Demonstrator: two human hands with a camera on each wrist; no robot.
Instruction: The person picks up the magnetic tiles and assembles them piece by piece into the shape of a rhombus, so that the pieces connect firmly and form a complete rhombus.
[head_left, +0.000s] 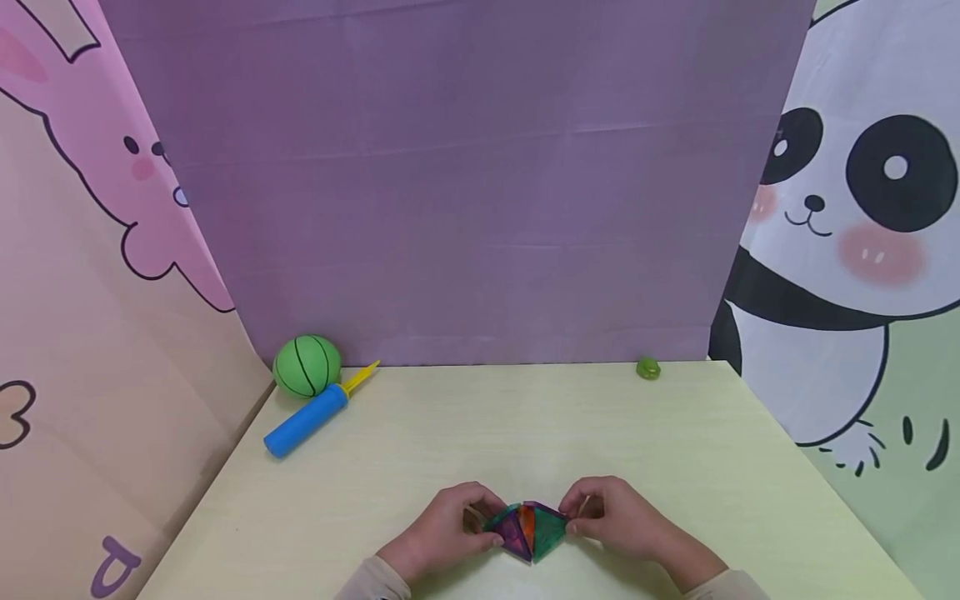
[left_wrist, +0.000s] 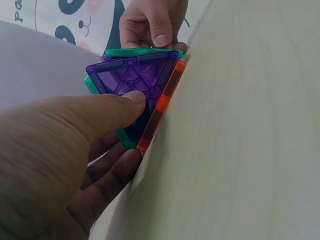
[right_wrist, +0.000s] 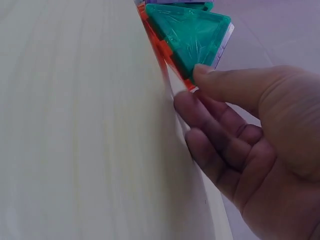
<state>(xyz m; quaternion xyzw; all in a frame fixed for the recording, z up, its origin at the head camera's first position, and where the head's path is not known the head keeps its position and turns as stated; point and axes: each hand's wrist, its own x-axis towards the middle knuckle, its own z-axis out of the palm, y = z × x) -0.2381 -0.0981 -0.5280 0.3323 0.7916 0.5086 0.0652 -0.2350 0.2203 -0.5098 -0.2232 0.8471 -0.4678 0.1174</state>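
Note:
Several translucent triangular magnetic tiles stand joined in a small folded shape low in the middle of the head view: a purple tile (head_left: 512,533), an orange one (head_left: 528,525) and a green one (head_left: 550,530). My left hand (head_left: 457,533) grips the left end, its thumb pressed on the purple tile (left_wrist: 131,75). Opposite it, my right hand (head_left: 622,518) pinches the right corner, thumb on the face of the green tile (right_wrist: 192,37). An orange edge with dark magnet strips faces the tabletop in the left wrist view. The inside of the shape is partly hidden.
A green ball (head_left: 307,367) lies at the table's back left corner. Against it rests a blue hand pump (head_left: 306,422) with a yellow nozzle. A small green object (head_left: 648,368) lies at the back right edge. The pale table (head_left: 480,425) meets a purple cloth (head_left: 480,192) behind.

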